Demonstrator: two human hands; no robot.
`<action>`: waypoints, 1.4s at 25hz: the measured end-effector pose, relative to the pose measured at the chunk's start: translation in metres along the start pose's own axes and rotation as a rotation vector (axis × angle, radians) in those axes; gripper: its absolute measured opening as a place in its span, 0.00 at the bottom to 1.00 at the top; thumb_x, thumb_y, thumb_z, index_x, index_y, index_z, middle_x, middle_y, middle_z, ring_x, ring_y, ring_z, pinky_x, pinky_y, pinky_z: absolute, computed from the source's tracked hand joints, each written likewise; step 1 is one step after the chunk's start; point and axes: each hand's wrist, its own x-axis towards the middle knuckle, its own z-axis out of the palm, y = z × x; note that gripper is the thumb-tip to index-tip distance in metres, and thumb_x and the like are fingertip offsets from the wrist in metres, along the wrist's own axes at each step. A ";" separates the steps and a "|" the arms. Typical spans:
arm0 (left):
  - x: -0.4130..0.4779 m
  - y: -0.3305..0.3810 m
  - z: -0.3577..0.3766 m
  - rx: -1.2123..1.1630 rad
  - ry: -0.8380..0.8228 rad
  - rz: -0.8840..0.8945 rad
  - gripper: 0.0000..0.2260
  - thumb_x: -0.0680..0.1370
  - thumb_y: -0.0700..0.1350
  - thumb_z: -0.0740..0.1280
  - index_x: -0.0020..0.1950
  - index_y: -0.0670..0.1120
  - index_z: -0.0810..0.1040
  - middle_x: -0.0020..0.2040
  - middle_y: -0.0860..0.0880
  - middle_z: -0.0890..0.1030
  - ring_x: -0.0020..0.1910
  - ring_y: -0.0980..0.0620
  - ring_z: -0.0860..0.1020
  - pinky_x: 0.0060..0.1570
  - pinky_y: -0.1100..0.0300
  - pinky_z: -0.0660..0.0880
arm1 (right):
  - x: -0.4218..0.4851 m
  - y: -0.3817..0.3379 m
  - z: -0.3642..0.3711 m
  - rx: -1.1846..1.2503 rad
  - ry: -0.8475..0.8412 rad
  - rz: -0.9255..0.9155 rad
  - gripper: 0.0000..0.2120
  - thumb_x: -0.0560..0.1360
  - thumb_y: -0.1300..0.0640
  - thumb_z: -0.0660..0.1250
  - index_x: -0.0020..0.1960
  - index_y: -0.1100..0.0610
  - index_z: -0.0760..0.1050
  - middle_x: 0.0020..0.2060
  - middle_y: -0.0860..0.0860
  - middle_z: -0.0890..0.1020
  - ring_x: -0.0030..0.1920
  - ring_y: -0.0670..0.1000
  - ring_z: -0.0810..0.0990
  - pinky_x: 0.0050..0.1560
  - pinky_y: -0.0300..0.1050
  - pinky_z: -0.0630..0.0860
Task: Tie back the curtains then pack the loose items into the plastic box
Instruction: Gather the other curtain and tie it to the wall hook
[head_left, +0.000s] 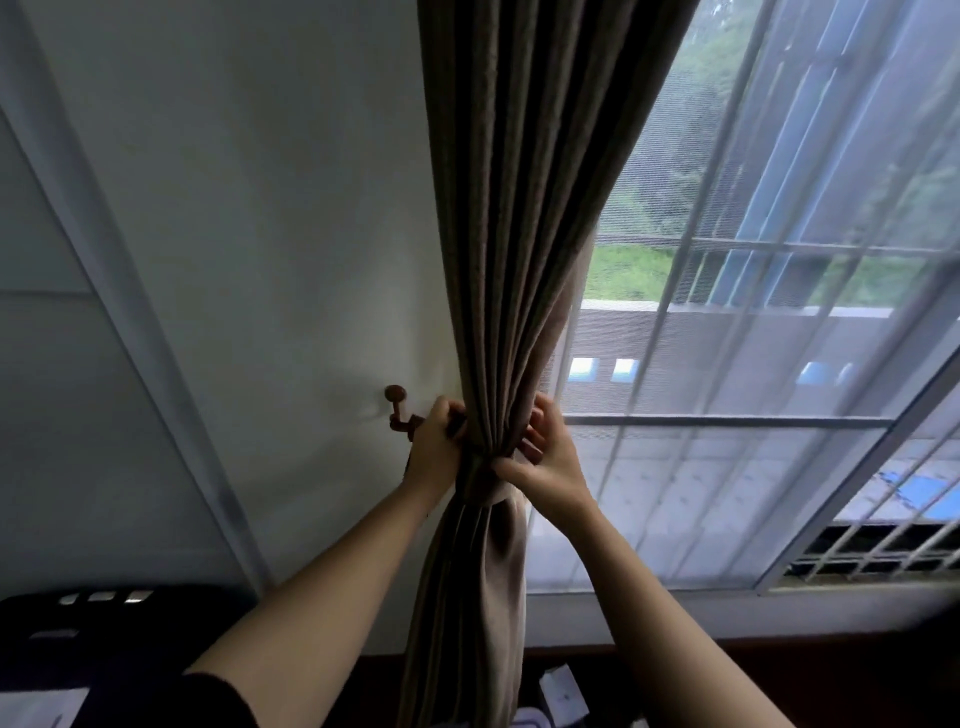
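Item: brown curtain (514, 260), gathered beside the window, tieback band (500, 493) round it. Left hand (436, 447) grips the curtain's left edge, just beside the wall hook (397, 405). Right hand (550, 462) pinches the tieback band. Risk, as I judge it: the loop misses the hook, a grip eases, the pleats spill. Plastic box: I cannot make it out.

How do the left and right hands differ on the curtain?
The left hand grips the curtain on its wall side, beside the hook; the right hand works its window side. The left hand is a closed fist; the right hand pinches the tie band. Both hold the gathered curtain.
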 end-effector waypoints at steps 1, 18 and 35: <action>-0.001 -0.006 0.002 -0.015 -0.024 -0.030 0.06 0.78 0.40 0.60 0.51 0.44 0.76 0.47 0.48 0.81 0.48 0.53 0.80 0.49 0.59 0.76 | 0.000 0.003 -0.003 0.074 -0.024 0.032 0.30 0.64 0.72 0.64 0.64 0.55 0.69 0.53 0.50 0.81 0.54 0.46 0.80 0.56 0.41 0.75; -0.006 -0.002 -0.009 -0.108 -0.352 -0.239 0.26 0.66 0.27 0.57 0.63 0.38 0.73 0.50 0.36 0.76 0.50 0.41 0.75 0.42 0.60 0.69 | 0.036 0.006 -0.025 -0.069 -0.324 0.246 0.22 0.73 0.73 0.64 0.58 0.50 0.72 0.51 0.49 0.80 0.55 0.62 0.79 0.53 0.43 0.78; -0.042 0.009 0.006 -0.131 -0.064 -0.049 0.13 0.77 0.36 0.62 0.60 0.45 0.76 0.52 0.56 0.79 0.53 0.62 0.77 0.51 0.69 0.73 | 0.051 0.001 -0.038 -0.969 -0.275 -0.419 0.02 0.64 0.66 0.69 0.36 0.62 0.77 0.37 0.59 0.80 0.38 0.60 0.78 0.37 0.47 0.71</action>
